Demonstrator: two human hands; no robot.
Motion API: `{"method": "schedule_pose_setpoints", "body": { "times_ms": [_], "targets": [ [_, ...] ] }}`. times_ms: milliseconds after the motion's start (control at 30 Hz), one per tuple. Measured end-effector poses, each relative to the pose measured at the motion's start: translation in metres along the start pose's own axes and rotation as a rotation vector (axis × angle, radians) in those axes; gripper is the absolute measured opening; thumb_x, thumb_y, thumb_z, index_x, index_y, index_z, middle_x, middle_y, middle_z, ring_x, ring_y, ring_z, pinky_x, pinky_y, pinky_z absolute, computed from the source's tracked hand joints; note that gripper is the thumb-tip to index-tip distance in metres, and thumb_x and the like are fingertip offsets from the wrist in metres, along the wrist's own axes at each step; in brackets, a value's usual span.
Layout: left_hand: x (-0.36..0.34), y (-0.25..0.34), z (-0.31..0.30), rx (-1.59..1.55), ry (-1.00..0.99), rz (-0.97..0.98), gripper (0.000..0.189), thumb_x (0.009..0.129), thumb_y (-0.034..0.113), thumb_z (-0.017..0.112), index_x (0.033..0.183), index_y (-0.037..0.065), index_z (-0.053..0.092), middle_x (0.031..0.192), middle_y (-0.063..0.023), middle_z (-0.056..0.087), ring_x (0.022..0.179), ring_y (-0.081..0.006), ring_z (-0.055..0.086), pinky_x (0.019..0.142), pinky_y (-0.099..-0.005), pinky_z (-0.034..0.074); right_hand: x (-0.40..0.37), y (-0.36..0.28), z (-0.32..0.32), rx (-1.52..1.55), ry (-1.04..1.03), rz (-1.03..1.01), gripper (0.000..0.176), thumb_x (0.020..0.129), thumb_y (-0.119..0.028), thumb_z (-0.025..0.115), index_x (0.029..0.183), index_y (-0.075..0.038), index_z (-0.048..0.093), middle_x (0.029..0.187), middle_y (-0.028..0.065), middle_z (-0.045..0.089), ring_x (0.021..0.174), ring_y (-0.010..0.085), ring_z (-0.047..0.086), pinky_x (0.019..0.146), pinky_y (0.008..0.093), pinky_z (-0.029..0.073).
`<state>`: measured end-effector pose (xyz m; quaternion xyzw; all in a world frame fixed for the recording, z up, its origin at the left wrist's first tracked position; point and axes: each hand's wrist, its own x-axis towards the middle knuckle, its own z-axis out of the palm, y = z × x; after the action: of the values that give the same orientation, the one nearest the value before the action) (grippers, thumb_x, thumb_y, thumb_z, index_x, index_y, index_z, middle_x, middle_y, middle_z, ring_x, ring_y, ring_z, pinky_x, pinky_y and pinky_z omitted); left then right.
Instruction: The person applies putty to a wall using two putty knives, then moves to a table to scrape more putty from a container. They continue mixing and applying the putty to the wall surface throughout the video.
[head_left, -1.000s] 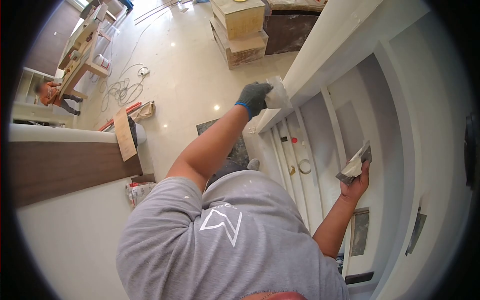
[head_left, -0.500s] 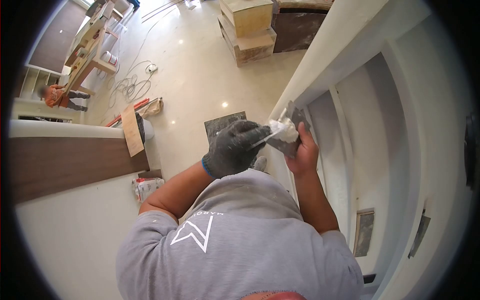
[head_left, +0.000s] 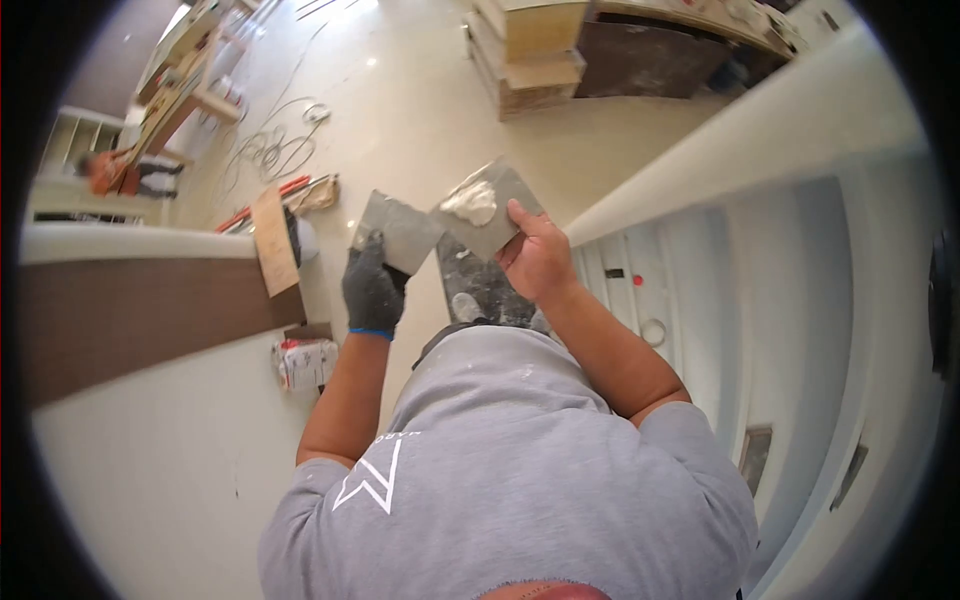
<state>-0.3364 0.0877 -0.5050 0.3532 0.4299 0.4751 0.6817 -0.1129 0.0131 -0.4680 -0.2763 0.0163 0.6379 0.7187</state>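
Observation:
My left hand (head_left: pixel 374 287), in a dark glove with a blue cuff, is closed on a flat grey metal blade (head_left: pixel 402 232). My bare right hand (head_left: pixel 540 257) grips a second grey plate (head_left: pixel 512 190), its thumb on top, and a lump of white paste (head_left: pixel 471 203) lies on that plate. The two pieces meet or nearly meet at their near corners; contact cannot be made out. Below them is a dark, white-spotted board (head_left: pixel 482 285), with a shoe tip (head_left: pixel 466 306) over it.
White shelving (head_left: pixel 790 260) curves along the right. Wooden steps (head_left: pixel 540 75) stand ahead. On the left are a brown panel (head_left: pixel 150 315), a bag (head_left: pixel 303 362), a coiled cable (head_left: pixel 272 150) and a plank (head_left: pixel 274 240). A person in orange (head_left: pixel 112 173) stands far left.
My hands have moved apart, the left one leftward and the right one left and slightly down. The left hand's blade now shows broad side up. The view has shifted, revealing more at the upper right.

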Motion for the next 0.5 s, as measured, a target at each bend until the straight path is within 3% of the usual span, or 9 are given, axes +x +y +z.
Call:
{"method": "schedule_pose_setpoints", "body": {
  "times_ms": [100, 200, 333, 400, 500],
  "targets": [
    [0.017, -0.006, -0.03, 0.33, -0.004, 0.233, 0.035, 0.095, 0.015, 0.054, 0.129, 0.004, 0.049, 0.119, -0.0115, 0.059, 0.109, -0.0239, 0.06, 0.094, -0.0396, 0.051, 0.022, 0.02, 0.021, -0.042, -0.147, 0.022, 0.036, 0.098, -0.013, 0.048, 0.132, -0.005, 0.039, 0.123, 0.0108, 0.057, 0.111, 0.0252, 0.06, 0.092, 0.0435, 0.051],
    [0.028, 0.012, -0.021, 0.37, -0.01, 0.325, 0.035, 0.093, 0.01, 0.057, 0.126, 0.002, 0.052, 0.119, -0.0135, 0.058, 0.109, -0.0249, 0.06, 0.091, -0.0376, 0.052, 0.04, 0.04, 0.034, -0.135, -0.082, 0.057, 0.031, 0.097, -0.014, 0.049, 0.129, -0.01, 0.047, 0.118, 0.0069, 0.06, 0.107, 0.0203, 0.06, 0.091, 0.0403, 0.05],
    [0.029, 0.04, -0.01, 0.973, -0.024, 0.553, 0.029, 0.088, 0.001, 0.062, 0.117, -0.002, 0.058, 0.12, -0.0173, 0.058, 0.106, -0.0261, 0.062, 0.084, -0.036, 0.054, 0.058, 0.067, 0.025, -0.188, -0.029, 0.069, 0.021, 0.095, -0.012, 0.056, 0.115, -0.011, 0.052, 0.099, 0.0019, 0.062, 0.086, 0.0135, 0.061, 0.077, 0.033, 0.052],
    [0.034, 0.054, 0.01, -0.151, 0.035, 0.125, 0.025, 0.084, -0.001, 0.065, 0.109, -0.004, 0.062, 0.115, -0.0188, 0.061, 0.099, -0.0287, 0.064, 0.08, -0.0363, 0.055, 0.066, 0.077, 0.03, -0.209, 0.013, 0.064, 0.016, 0.094, -0.011, 0.059, 0.109, -0.012, 0.054, 0.09, -0.0003, 0.062, 0.076, 0.0115, 0.06, 0.069, 0.0291, 0.052],
    [0.054, 0.051, 0.015, -0.144, 0.046, 0.122, 0.023, 0.083, -0.001, 0.066, 0.106, -0.002, 0.064, 0.11, -0.0195, 0.063, 0.096, -0.0319, 0.065, 0.08, -0.0372, 0.054, 0.08, 0.089, 0.034, -0.261, 0.028, 0.051, 0.013, 0.094, -0.013, 0.06, 0.106, -0.012, 0.056, 0.086, 0.0002, 0.062, 0.068, 0.0107, 0.059, 0.062, 0.0248, 0.05]
  ]
}}
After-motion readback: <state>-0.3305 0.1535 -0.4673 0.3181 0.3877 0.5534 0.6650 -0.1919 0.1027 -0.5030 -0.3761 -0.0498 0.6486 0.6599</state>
